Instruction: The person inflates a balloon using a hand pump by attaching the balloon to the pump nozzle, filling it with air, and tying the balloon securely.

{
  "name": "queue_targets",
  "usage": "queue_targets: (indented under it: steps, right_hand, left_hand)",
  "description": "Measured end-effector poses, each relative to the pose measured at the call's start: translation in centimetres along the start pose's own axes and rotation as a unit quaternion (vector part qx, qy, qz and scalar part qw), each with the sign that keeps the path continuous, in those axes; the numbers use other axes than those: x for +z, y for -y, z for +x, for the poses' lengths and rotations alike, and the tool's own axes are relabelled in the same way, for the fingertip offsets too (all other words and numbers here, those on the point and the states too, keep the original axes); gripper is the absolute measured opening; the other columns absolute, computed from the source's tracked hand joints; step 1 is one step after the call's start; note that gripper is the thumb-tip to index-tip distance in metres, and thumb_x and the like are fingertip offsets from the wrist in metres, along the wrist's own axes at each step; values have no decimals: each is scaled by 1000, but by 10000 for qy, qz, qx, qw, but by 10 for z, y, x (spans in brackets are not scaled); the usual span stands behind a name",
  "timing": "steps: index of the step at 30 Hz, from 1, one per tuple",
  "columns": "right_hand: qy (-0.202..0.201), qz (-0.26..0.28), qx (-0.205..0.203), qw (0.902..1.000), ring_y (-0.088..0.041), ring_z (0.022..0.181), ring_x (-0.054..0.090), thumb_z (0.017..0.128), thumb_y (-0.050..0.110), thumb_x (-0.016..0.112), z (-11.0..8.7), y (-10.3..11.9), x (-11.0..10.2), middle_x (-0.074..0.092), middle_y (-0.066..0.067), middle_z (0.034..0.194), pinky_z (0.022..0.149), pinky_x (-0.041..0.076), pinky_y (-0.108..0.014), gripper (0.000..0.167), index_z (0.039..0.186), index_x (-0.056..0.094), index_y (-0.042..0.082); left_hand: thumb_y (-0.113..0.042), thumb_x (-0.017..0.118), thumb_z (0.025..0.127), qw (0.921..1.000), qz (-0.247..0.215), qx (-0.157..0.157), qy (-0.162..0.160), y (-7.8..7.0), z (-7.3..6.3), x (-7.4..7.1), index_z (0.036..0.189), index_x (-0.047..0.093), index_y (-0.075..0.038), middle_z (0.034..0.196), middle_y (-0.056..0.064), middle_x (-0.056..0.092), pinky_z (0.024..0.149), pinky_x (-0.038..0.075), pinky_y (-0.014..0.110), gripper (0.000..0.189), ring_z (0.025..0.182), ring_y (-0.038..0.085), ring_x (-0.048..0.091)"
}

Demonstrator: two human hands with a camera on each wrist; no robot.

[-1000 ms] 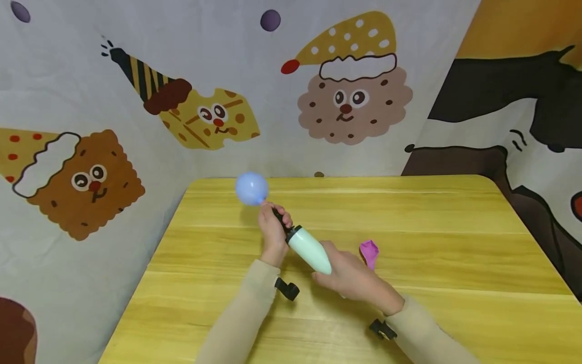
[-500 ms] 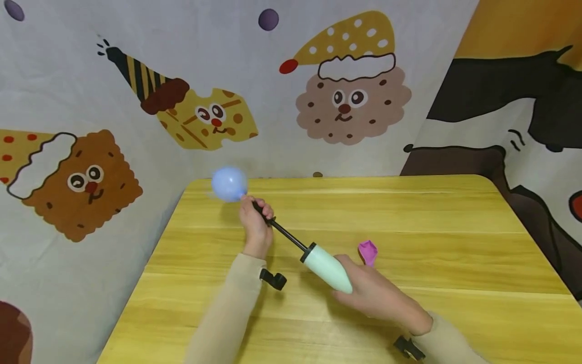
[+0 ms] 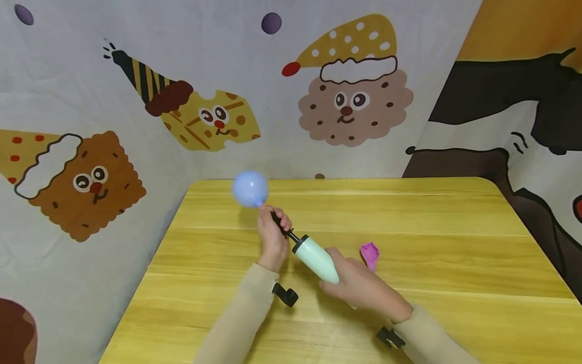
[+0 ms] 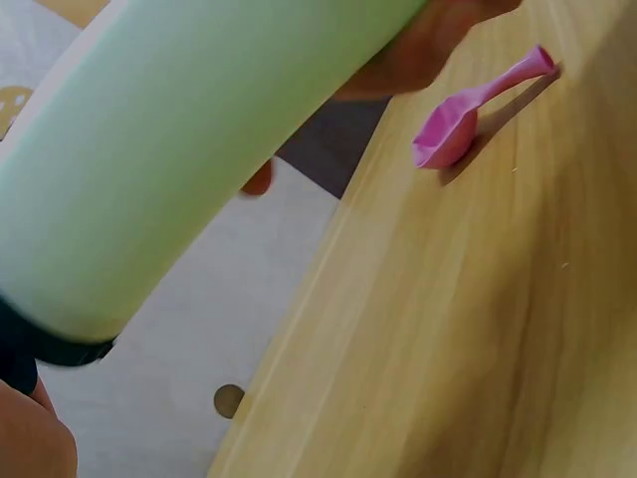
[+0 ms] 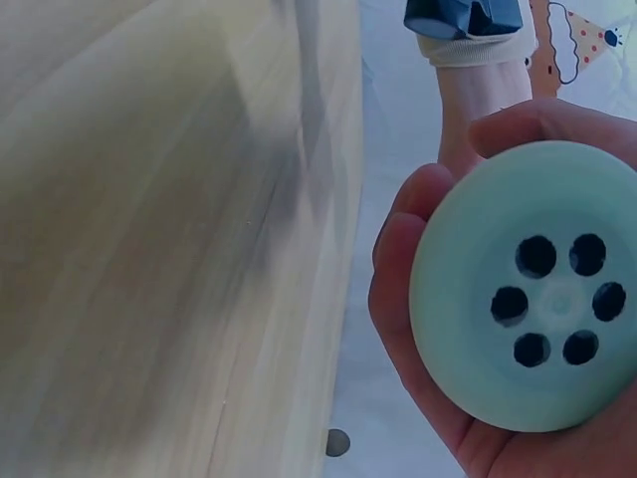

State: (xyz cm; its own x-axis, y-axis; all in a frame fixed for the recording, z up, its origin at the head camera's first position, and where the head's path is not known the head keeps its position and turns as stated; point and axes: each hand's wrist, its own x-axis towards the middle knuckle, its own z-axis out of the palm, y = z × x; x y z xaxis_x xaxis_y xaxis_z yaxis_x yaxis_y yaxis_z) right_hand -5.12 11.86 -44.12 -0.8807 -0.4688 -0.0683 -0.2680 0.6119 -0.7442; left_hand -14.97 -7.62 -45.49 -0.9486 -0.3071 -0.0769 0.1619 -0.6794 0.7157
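A mint-green balloon pump (image 3: 317, 259) is held between both hands above the table. My left hand (image 3: 273, 235) grips its black nozzle end, the fingers curled round it near the neck of a small, partly inflated blue balloon (image 3: 250, 189). My right hand (image 3: 359, 289) wraps round the pump's green body at the rear. A short length of black rod (image 3: 293, 236) shows between the black end and the body. In the right wrist view, the pump's round end cap (image 5: 558, 398) shows several holes, with fingers around it. The balloon's mouth is hidden by the left hand.
A limp pink balloon (image 3: 370, 255) lies on the wooden table (image 3: 432, 217), just beyond the right hand. The table's far edge meets a light cloth backdrop (image 3: 282, 131) printed with cartoon snacks, which also covers the left side.
The pump's rod came out long half a second ago, the hands moving apart. Now the hands are closer again and most of the rod is back inside. The blue balloon swung left, then back right.
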Motion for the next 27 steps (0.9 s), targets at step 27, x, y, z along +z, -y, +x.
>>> queue_targets:
  steps: [27]
  right_hand:
    - [-141, -356, -188, 9991, -9, 72, 63, 89, 29, 79, -18, -10, 6, 72, -8, 99, 58, 53, -26, 64, 141, 51, 5]
  left_hand:
    - [-32, 29, 116, 9982, 246, 177, -526, -16, 37, -26, 88, 41, -14, 69, -2, 48, 42, 37, 16, 35, 48, 6, 43]
